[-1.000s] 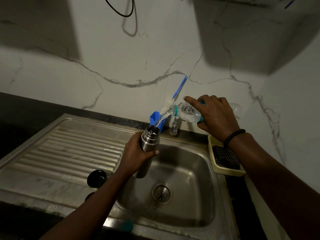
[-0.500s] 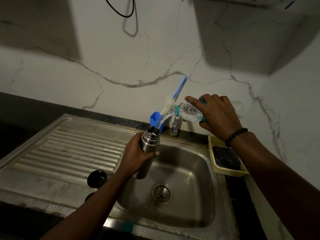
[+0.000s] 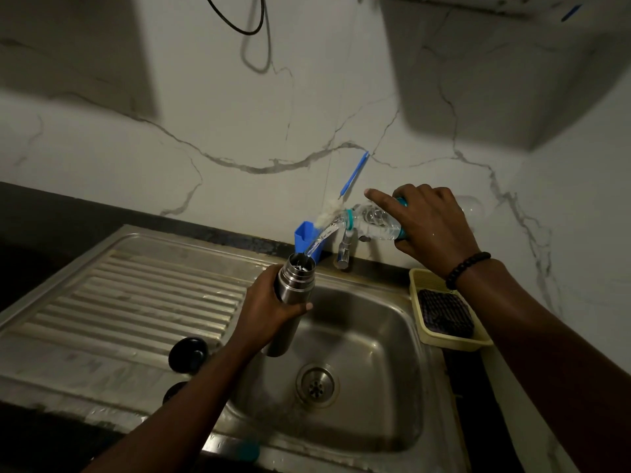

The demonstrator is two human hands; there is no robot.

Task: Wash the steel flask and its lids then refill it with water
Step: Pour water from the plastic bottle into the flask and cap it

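Blue bottle brush (image 3: 353,175) leaning on marble wall (image 3: 239,114) from blue holder (image 3: 304,235); dark scrubber (image 3: 444,314) in yellow tray (image 3: 418,285); black cable (image 3: 235,18) overhead.

1 head view, looking forward and down, close over sink (image 3: 392,336).

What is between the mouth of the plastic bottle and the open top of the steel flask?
In the head view, a stream of water runs from the tilted plastic bottle in the right hand down into the steel flask, which the left hand holds over the sink.
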